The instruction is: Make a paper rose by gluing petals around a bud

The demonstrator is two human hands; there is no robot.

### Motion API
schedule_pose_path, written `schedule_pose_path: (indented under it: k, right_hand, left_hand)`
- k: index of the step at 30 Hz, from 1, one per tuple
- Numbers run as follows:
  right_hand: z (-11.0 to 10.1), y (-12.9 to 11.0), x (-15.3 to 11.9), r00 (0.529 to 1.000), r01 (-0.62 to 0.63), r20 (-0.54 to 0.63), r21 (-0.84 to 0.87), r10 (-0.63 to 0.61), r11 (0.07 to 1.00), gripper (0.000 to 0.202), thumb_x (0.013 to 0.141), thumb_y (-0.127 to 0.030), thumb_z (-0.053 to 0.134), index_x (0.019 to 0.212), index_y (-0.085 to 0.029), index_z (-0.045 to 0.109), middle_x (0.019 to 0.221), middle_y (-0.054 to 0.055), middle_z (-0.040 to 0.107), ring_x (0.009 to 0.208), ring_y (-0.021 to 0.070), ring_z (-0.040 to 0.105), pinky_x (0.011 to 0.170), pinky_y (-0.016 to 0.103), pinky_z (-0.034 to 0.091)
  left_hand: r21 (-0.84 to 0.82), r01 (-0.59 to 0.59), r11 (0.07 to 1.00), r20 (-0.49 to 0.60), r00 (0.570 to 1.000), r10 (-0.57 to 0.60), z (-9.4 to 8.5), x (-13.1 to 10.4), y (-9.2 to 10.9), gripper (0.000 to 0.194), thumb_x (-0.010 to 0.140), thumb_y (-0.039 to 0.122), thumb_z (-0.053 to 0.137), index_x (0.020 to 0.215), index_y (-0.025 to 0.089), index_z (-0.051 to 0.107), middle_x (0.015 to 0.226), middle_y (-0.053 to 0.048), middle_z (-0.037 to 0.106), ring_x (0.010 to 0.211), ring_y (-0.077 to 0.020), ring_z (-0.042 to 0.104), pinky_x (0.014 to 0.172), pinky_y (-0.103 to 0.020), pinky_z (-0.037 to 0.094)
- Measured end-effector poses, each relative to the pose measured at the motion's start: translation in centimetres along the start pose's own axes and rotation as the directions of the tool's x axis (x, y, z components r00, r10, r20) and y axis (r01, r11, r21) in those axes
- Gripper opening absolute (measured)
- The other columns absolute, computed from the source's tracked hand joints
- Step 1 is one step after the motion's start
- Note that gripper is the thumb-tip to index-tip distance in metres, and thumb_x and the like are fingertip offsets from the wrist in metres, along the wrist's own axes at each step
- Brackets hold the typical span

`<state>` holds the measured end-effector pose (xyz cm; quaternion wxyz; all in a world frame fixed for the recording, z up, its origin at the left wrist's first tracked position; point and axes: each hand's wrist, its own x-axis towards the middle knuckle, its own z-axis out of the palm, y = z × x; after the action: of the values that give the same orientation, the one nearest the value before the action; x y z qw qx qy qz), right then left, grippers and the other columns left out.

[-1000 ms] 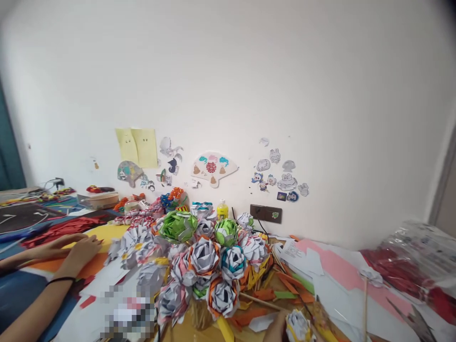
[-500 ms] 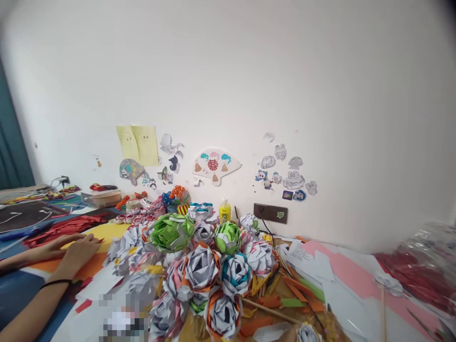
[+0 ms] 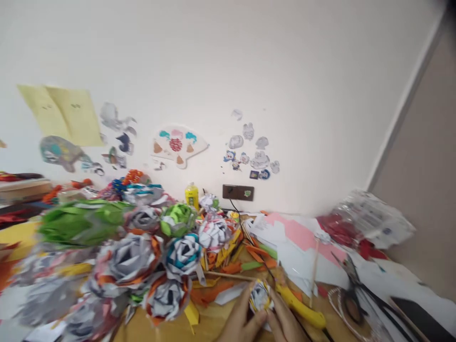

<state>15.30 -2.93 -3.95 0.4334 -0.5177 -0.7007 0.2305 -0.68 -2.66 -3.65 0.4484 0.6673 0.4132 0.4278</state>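
At the bottom of the view my left hand (image 3: 239, 316) and my right hand (image 3: 284, 317) both grip a small white-and-yellow paper flower (image 3: 260, 295). My thumbs press at its near side, and its underside is hidden. Just right of my right hand lies a yellow-handled tool (image 3: 301, 306), whose kind I cannot make out. To the left sits a heap of folded paper flowers, among them an orange-edged white one (image 3: 167, 297), a blue-edged one (image 3: 184, 255) and a large green one (image 3: 81, 221), blurred.
Orange and green paper strips (image 3: 245, 263) litter the table (image 3: 142, 330) beyond my hands. A wooden stick (image 3: 315, 266) stands out of the papers. Scissors (image 3: 352, 285), a dark phone-like slab (image 3: 418, 316) and plastic bags (image 3: 366, 218) lie right. A yellow bottle (image 3: 191, 195) stands by the wall.
The view has turned right and down. My hands with the small paper flower have come into sight, as have the scissors; another person's hands at the left are out of frame.
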Motion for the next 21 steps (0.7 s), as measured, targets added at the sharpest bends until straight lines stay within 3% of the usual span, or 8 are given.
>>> schedule_pose_path:
  k: [2, 5, 10, 16, 21]
  right_hand:
    - [-0.5, 0.0, -0.2, 0.992, 0.102, 0.079, -0.005, -0.101, 0.995, 0.037, 0.087, -0.036, 0.050, 0.122, -0.025, 0.054, 0.124, 0.005, 0.057, 0.118, 0.0231, 0.050, 0.096, 0.033, 0.045]
    - [-1.1, -0.5, -0.3, 0.981, 0.167, 0.116, -0.065, -0.158, 0.984, 0.041, 0.091, -0.032, 0.042, 0.131, -0.023, 0.045, 0.131, 0.005, 0.052, 0.121, 0.0201, 0.047, 0.099, 0.031, 0.041]
    - [-1.1, -1.3, -0.5, 0.979, 0.171, 0.135, -0.135, -0.153, 0.976, 0.043, 0.092, -0.030, 0.039, 0.134, -0.020, 0.040, 0.132, 0.008, 0.050, 0.123, 0.0209, 0.045, 0.101, 0.035, 0.039]
    - [-0.9, -1.7, -0.9, 0.975, 0.187, 0.139, -0.072, -0.176, 0.980, 0.044, 0.093, -0.027, 0.038, 0.136, -0.021, 0.035, 0.130, 0.009, 0.050, 0.122, 0.0209, 0.044, 0.100, 0.035, 0.039]
    - [-0.9, -2.2, -0.6, 0.981, 0.159, 0.120, -0.024, -0.155, 0.987, 0.040, 0.092, -0.026, 0.040, 0.132, -0.021, 0.040, 0.127, 0.009, 0.050, 0.119, 0.0212, 0.045, 0.100, 0.035, 0.039]
  left_hand:
    - [0.049, 0.014, 0.999, -0.025, 1.000, -0.013, 0.2, -0.2, 0.4, 0.070, 0.081, 0.060, 0.043, 0.134, 0.015, 0.036, 0.144, -0.015, 0.035, 0.134, -0.0286, 0.028, 0.112, -0.045, 0.018]
    - [0.087, 0.032, 0.996, -0.010, 0.999, -0.032, 0.1, -0.3, 0.8, 0.065, 0.084, 0.054, 0.043, 0.136, 0.016, 0.032, 0.144, -0.014, 0.035, 0.134, -0.0266, 0.028, 0.112, -0.045, 0.017]
    - [0.172, -0.023, 0.985, -0.007, 1.000, 0.024, -0.3, -0.7, 0.9, 0.058, 0.086, 0.046, 0.043, 0.135, 0.018, 0.032, 0.141, -0.014, 0.039, 0.132, -0.0273, 0.032, 0.110, -0.046, 0.022]
    - [0.224, -0.059, 0.973, 0.026, 0.998, 0.055, -0.5, -0.9, 1.3, 0.056, 0.086, 0.043, 0.045, 0.134, 0.018, 0.033, 0.138, -0.015, 0.043, 0.128, -0.0279, 0.037, 0.108, -0.046, 0.027]
    - [0.222, 0.005, 0.975, -0.020, 1.000, 0.000, -0.3, -0.6, 1.3, 0.058, 0.085, 0.047, 0.044, 0.134, 0.017, 0.034, 0.139, -0.016, 0.042, 0.130, -0.0290, 0.035, 0.109, -0.048, 0.024]
